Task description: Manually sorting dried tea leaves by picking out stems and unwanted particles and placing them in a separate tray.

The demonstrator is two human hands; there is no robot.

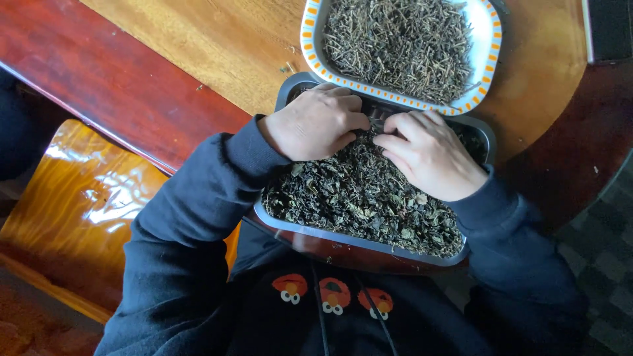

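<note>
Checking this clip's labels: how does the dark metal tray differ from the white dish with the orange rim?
The dark metal tray is grey and plain; the white dish has an orange-checked rim. The tray holds broad, crumpled dried leaves; the dish holds thin, stick-like stems. The left hand and right hand rest in the tray; none touches the dish, which overlaps the tray's far edge. Both sit on the wooden table.

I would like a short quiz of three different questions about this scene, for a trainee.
1. True or false: both hands rest in the grey tray of dried leaves.
2. What fills the white dish with orange-edged rim: A) stems, B) water, C) coins?
3. Which hand is nearer the wooden bench?

Key: 1. True: left hand, right hand. 2. A, dried stems. 3. Left.
</note>
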